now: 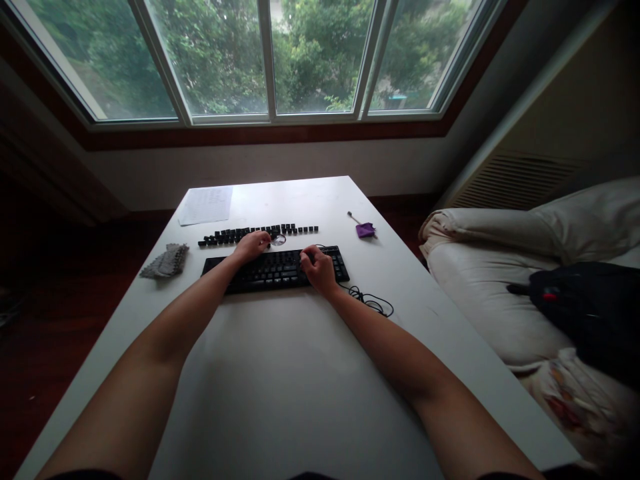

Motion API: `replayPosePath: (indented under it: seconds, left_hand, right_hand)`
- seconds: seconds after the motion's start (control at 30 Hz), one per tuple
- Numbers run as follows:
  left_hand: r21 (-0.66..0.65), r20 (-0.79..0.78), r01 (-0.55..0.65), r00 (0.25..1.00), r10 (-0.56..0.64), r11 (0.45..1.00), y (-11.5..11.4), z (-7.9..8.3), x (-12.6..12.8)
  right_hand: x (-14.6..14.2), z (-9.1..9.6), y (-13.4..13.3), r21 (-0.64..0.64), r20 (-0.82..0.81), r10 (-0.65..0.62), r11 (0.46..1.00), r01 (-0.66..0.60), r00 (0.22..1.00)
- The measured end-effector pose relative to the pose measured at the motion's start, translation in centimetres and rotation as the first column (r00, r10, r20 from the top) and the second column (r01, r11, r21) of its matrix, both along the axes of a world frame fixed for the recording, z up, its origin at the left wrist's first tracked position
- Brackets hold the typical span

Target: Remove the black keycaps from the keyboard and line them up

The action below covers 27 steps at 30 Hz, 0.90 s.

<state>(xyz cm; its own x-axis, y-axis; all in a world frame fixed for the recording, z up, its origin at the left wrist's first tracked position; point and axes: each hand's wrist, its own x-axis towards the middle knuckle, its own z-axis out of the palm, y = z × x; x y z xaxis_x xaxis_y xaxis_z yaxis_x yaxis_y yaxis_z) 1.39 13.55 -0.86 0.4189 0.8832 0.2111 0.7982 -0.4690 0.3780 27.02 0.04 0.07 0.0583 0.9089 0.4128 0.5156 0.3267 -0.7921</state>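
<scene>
A black keyboard (280, 270) lies on the white table, some keys at its right end hidden by my hand. My left hand (253, 245) reaches over its back edge with fingertips pinched together; anything between them is too small to make out. Just beyond those fingertips lies a small round, shiny, clear-looking thing (279, 240). Loose black keycaps (235, 235) stand in rows behind the keyboard. Over the keyboard's right part, my right hand (319, 269) is curled closed, and whatever its fingers grip is hidden.
Coiled black cable (373, 303) rests right of the keyboard. A grey cloth (167, 261) lies left, a paper sheet (206, 205) at the back left. A purple cloth or pouch (365, 230) and a thin stick-like tool (354, 217) are at the back right. A pale sofa (480, 280) stands beside the table (260, 373).
</scene>
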Motion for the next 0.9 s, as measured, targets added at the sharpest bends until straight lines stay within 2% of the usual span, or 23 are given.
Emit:
replayPosePath:
  seconds: [0.17,0.37,0.63,0.9]
  left_hand:
    - [-0.002,0.053,-0.009,0.999,0.009,1.0,0.13,-0.27,-0.28]
    - [-0.016,0.079,0.053,0.996,-0.051,0.998,-0.13,-0.06,-0.42]
    - [-0.032,0.043,-0.017,0.999,0.018,0.999,0.11,-0.29,-0.21]
    - [0.001,0.058,-0.017,0.998,0.017,1.0,0.05,-0.43,-0.63]
  right_hand:
    - [0.01,-0.02,0.03,0.006,-0.003,-0.001,1.0,0.001,1.0]
    - [0.07,-0.13,0.09,0.015,-0.003,0.001,1.0,-0.001,1.0]
    - [0.04,0.12,-0.08,0.001,-0.002,0.003,1.0,-0.003,1.0]
    - [0.02,-0.2,0.13,0.017,-0.005,0.004,1.0,-0.003,1.0]
